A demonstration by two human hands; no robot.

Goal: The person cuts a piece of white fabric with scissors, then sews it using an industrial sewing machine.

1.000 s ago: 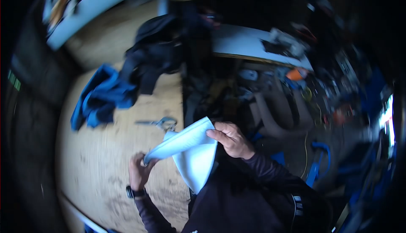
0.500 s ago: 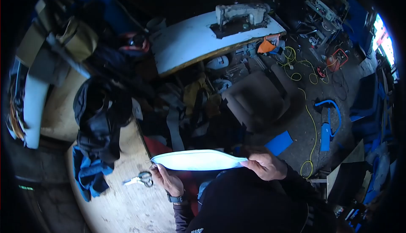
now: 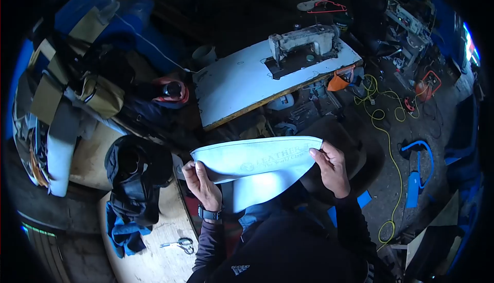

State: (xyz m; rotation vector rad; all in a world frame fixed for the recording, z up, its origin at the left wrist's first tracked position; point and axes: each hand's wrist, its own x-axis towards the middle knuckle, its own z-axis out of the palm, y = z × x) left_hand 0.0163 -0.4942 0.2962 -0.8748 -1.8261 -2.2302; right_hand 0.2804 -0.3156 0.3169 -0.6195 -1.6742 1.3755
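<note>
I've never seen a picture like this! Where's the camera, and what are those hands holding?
There's no robot here: one camera, worn on a person's head, looks forward and down. So you see their bare left hand, with a dark wristband, and bare right hand, together holding up a pale, curved, bendy sheet marked with the word LEATHER. At lower left, a light-brown wooden table holds dark-handled metal scissors, crumpled blue cloth and a crumpled black bundle. Further ahead, a worn, whitish sewing machine sits on a white, wood-edged table.
</note>
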